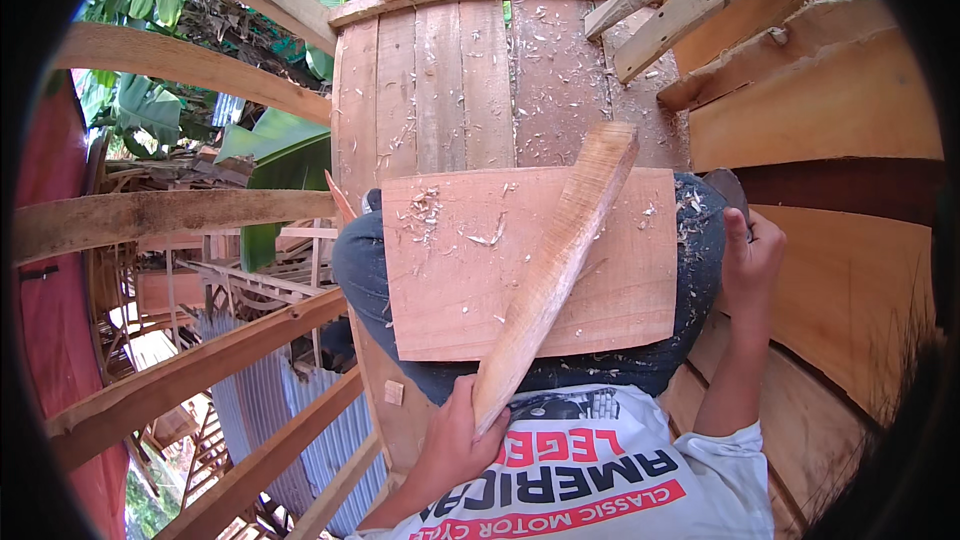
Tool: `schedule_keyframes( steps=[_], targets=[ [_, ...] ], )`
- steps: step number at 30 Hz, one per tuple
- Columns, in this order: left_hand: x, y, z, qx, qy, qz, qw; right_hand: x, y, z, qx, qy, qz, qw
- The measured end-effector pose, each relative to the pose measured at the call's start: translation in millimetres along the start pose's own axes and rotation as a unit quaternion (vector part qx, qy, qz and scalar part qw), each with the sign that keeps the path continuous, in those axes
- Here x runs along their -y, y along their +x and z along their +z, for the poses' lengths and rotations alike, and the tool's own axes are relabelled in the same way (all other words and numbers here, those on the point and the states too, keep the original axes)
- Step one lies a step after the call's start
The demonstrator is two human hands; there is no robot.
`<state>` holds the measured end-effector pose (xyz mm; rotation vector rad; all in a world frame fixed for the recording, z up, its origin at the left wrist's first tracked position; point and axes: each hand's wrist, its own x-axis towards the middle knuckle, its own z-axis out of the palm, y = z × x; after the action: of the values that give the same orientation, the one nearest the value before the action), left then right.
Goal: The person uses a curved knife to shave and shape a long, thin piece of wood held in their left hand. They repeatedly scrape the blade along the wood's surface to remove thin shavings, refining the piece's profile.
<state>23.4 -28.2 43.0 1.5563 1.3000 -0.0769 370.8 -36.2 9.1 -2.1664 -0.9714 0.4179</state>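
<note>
Left hand (455, 440) is clenched around the near end of the stick (555, 270), which lies across the board (440, 270) on the lap, pointing to one o'clock. Right hand (748, 260) grips a dark tool (728, 190) at three o'clock. Looks like shaping is under way; the next cut calls for a steady stick.

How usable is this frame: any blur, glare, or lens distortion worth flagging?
Head view: soft, even daylight without glare; strong fisheye bending of the beams near the black rim; the wooden stick in the left hand and the board are sharp; the right hand is slightly soft.
</note>
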Motion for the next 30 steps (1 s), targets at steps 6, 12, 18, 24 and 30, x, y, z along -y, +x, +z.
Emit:
schedule_keyframes(
  steps=[6, 12, 18, 24, 30],
  targets=[
    [-18.6, 7.7, -8.4, -0.031, 0.005, -0.001, 0.999, 36.1, -44.3, 38.4, 0.154, -0.051, -0.083, 0.983],
    [-14.1, 4.1, -15.8, -0.035, 0.030, -0.019, 0.999, 52.3, -65.0, 49.8, 0.224, -0.010, -0.106, 0.969],
    [19.7, -0.8, -24.8, 0.023, 0.001, -0.011, 1.000, 58.4, -68.2, 56.1, 0.235, -0.063, -0.135, 0.961],
    [53.9, -6.7, -20.5, 0.170, -0.160, -0.033, 0.972, 74.3, -62.0, 59.5, 0.198, -0.114, -0.100, 0.968],
    [61.6, -7.0, -24.3, 0.223, -0.199, -0.066, 0.952, 74.8, -72.5, 63.6, 0.237, -0.154, -0.172, 0.944]
  ],
)
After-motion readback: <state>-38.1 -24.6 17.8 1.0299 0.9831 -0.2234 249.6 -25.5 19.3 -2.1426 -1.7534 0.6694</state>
